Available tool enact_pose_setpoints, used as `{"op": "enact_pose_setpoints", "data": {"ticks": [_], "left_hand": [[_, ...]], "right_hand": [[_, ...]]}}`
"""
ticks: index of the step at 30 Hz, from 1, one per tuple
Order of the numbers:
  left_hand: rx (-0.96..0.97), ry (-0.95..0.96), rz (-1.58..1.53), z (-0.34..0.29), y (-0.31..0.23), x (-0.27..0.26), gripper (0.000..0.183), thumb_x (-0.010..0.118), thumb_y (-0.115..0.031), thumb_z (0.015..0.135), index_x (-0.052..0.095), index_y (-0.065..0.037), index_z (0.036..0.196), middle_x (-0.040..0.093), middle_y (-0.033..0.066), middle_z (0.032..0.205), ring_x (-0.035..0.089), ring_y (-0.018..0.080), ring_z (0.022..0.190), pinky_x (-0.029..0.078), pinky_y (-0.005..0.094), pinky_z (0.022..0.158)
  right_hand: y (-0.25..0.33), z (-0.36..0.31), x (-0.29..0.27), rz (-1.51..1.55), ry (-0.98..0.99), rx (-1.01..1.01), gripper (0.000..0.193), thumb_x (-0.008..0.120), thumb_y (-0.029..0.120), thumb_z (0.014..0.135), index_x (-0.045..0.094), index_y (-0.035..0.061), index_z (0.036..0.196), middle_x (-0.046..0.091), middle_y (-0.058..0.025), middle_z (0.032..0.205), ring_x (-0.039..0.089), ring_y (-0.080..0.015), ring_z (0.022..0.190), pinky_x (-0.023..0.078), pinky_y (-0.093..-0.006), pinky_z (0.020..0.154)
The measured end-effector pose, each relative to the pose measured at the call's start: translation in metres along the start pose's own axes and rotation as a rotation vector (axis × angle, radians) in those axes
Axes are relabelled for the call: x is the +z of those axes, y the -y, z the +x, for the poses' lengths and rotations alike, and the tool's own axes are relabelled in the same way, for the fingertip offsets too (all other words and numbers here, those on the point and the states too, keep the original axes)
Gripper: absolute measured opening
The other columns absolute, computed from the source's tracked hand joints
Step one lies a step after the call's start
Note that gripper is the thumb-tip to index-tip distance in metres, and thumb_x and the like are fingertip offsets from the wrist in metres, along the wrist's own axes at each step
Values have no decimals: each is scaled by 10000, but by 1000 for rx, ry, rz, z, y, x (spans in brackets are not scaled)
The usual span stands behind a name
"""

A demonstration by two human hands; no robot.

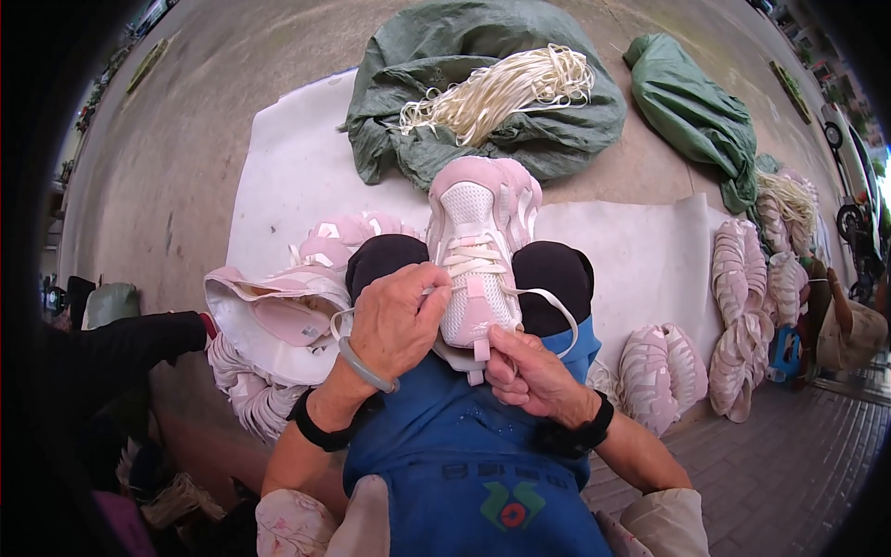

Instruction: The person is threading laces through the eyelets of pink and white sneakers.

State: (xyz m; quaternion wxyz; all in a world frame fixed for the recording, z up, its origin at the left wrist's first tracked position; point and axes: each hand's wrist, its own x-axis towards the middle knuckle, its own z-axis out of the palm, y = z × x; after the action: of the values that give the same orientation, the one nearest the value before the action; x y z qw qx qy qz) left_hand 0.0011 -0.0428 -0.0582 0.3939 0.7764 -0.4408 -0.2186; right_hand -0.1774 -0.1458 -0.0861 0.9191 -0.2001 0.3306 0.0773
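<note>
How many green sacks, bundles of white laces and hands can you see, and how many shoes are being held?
Green sacks: 2, a big one and a smaller one
Bundles of white laces: 2, one on the big sack, one at the right
Hands: 2, left hand and right hand
Pink shoe held: 1
Total: 7

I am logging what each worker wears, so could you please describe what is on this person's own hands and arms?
Both hands are bare, with no gloves. The left hand has a pale grey-green bangle and a black wristband. The right hand has a black wristband too. Pale floral sleeves cover the upper arms.
</note>
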Motion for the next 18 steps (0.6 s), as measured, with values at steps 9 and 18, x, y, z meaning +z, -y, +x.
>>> {"op": "enact_pose_setpoints", "data": {"ticks": [9,18], "left_hand": [[-21,134,-3,7,-2,-7,110,584,-104,856,599,-1,893,586,119,753,554,253,618,443,339,595],[-289,411,-288,11,11,-8,117,581,-136,908,611,-24,918,559,-18,759,478,64,663,414,257,603]], "right_hand": [[1,0,-1,-4,7,14,438,505,367,999,478,97,655,405,19,509,298,-52,372,245,-196,316],[0,1,-2,-21,4,12,443,494,362,1004,483,93,652,410,19,504,301,-51,371,242,-198,318]]}}
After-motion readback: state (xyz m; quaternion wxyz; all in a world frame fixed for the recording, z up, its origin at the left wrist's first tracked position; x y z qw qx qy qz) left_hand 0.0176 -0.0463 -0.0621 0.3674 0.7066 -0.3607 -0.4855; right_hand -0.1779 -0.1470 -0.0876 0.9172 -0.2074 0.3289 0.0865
